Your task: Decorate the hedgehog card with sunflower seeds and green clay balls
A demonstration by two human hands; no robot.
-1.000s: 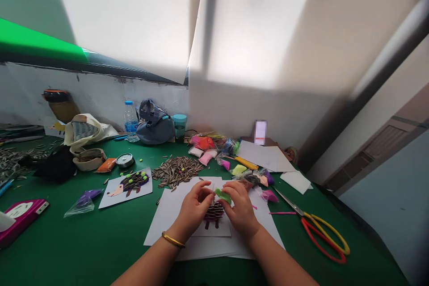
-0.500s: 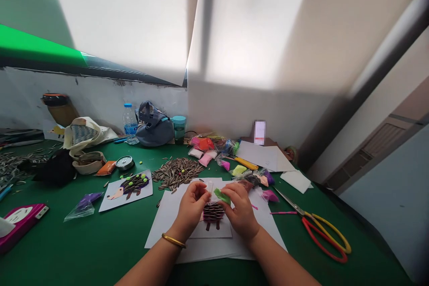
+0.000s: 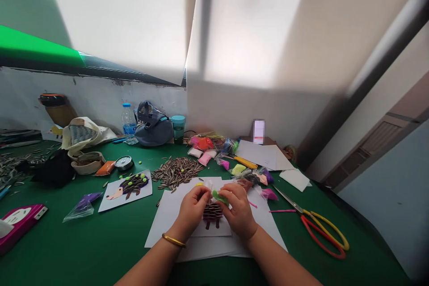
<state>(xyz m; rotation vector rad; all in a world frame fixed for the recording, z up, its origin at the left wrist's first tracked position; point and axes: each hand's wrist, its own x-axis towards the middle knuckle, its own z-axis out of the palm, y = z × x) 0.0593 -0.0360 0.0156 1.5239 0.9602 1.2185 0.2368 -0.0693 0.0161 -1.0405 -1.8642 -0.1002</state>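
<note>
green clay (image 3: 220, 197) is held in a narrow pinch by the right hand (image 3: 237, 211), above the seed-covered card (image 3: 212, 213); the left hand (image 3: 192, 211) grip's contents cannot be determined.

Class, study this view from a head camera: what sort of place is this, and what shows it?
Likely a craft workspace: a green table holds a heap of sunflower seeds, a hedgehog collage on card and bags of coloured clay.

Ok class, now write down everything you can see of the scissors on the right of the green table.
The scissors lie flat on the green tabletop, right of the white paper sheets. Their closed metal blades point toward the papers, and two long loop handles, one red, one yellow, curve toward the near edge. No hand touches them.
</note>
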